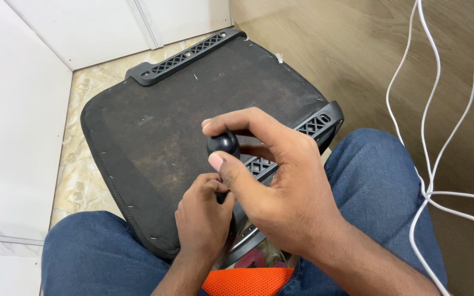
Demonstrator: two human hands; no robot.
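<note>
You are pinching the black knob (224,143) between right hand (281,186) thumb and fingers, above the upturned seat base's (154,126) near edge, while your left hand (204,216), curled shut, is steadying its stem beneath.

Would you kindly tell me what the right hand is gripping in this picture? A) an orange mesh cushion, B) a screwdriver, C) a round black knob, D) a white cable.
C: the right hand closes thumb and fingers round a round black knob above the upturned chair seat, while the white cables hang untouched to the side.
</note>
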